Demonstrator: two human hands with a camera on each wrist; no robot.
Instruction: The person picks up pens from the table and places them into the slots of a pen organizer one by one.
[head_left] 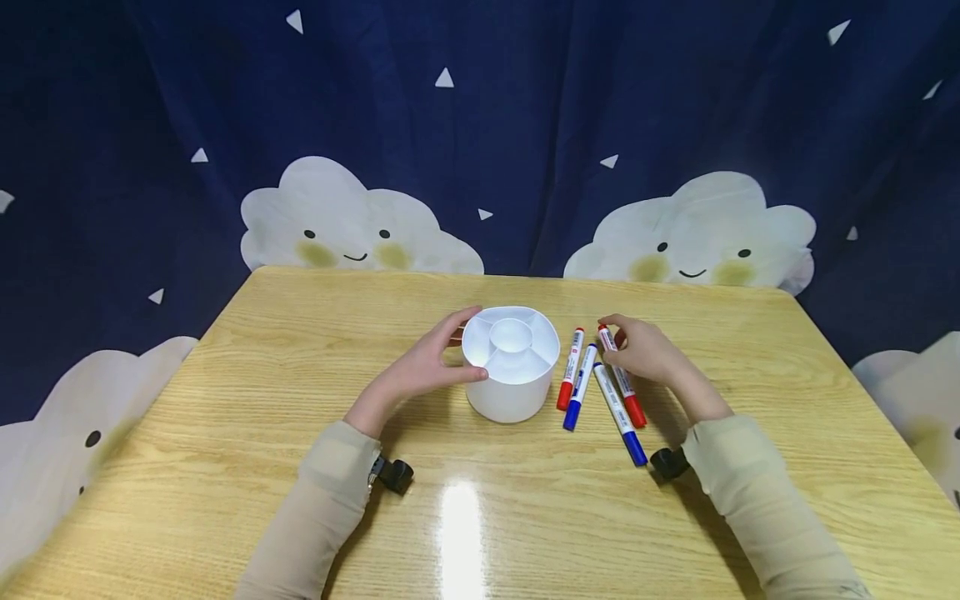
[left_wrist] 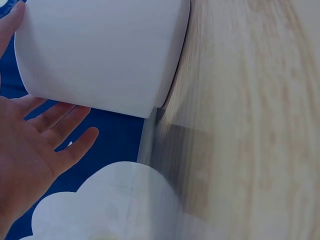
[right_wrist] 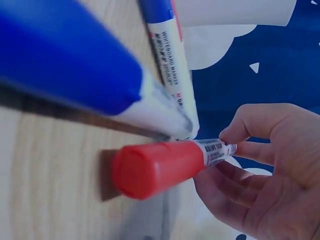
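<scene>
We are seeing bare table (head_left: 300,350) lying open to the left of the white holder (head_left: 512,367) and along the near edge. Between holder and right hand (head_left: 645,350), four markers (head_left: 592,383) are crowding the gap, fanned close together. The left hand (head_left: 420,367) is blocking the holder's left side. The curtain (head_left: 525,125) is closing off the far edge.

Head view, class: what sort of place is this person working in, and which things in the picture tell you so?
Probably a small tabletop set-up indoors, perhaps a staged desk. A wooden table stands before a navy curtain with smiling clouds; on it are a white divided pen holder and whiteboard markers.
</scene>
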